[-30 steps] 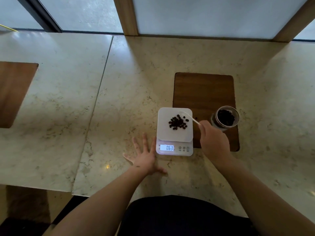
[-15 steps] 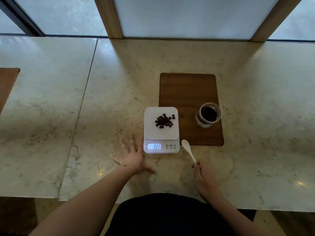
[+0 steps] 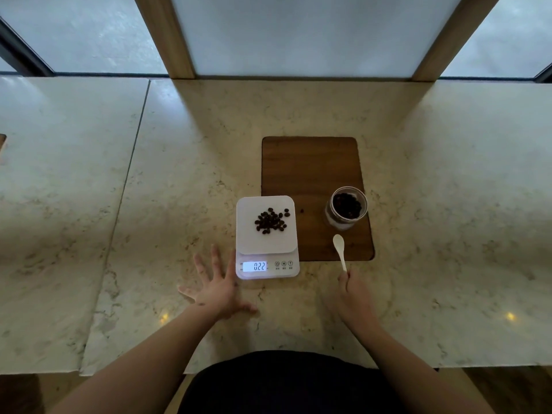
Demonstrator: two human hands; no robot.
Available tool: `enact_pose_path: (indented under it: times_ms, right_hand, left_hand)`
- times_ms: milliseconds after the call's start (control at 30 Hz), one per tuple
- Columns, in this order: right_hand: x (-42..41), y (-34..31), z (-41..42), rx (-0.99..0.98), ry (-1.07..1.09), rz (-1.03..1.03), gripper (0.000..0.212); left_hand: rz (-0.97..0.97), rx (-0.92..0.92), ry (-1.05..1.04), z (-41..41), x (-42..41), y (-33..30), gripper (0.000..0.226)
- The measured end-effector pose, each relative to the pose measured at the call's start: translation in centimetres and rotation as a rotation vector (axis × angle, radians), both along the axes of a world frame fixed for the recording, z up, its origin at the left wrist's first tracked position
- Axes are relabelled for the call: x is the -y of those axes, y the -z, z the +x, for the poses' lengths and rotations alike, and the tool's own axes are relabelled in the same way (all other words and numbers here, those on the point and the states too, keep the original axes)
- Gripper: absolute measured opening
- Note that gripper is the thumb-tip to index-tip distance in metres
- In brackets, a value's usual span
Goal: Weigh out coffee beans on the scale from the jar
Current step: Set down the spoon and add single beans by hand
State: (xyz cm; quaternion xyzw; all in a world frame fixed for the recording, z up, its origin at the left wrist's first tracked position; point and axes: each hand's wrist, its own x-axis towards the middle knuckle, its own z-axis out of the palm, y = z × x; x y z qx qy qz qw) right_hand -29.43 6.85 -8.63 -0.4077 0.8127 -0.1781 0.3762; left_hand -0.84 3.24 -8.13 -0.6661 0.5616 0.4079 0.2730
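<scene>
The scale [image 3: 266, 238] sits on the stone counter [image 3: 179, 174], with a small heap of coffee beans [image 3: 271, 221] on its white platform and the lit display reading 022. At about 3 o'clock from the scale, the open glass jar [image 3: 346, 208] stands upright on the wooden board [image 3: 310, 168], dark beans showing inside.

The right hand [image 3: 355, 289] is closed around the tail end of a white spoon [image 3: 340, 251], whose bowl points toward 12 o'clock, just short of the jar and apparently empty. The left hand [image 3: 216, 289] lies flat on the counter with fingers spread, holding nothing, its forefinger just beside the scale's left edge (whether it touches, I cannot tell).

The beans look light, hard and loose, likely to roll or bounce, so small level scoops tipped low over the platform's middle would suit. The glass jar is breakable and probably smooth; steadying it around its side wall seems safest.
</scene>
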Motion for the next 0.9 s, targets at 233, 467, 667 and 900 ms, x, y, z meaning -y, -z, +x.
enact_pose_path:
  times_ms: [233, 467, 667, 900]
  right_hand:
    - [1.3, -0.9, -0.7, -0.017, 0.026, 0.006, 0.028]
    - [1.6, -0.8, -1.1, -0.145, 0.016, 0.002, 0.031]
    - [1.5, -0.2, -1.8, -0.155, 0.016, -0.025, 0.018]
    - [1.1, -0.1, -2.5, -0.162, 0.056, 0.005, 0.014]
  left_hand:
    - [0.002, -0.001, 0.009, -0.2, 0.0, -0.6, 0.155]
    - [-0.011, 0.004, 0.005, -0.3, -0.1, -0.8, 0.155]
    - [-0.006, 0.005, 0.003, -0.3, -0.2, -0.9, 0.155]
    - [-0.004, 0.001, 0.001, -0.3, -0.1, -0.9, 0.155]
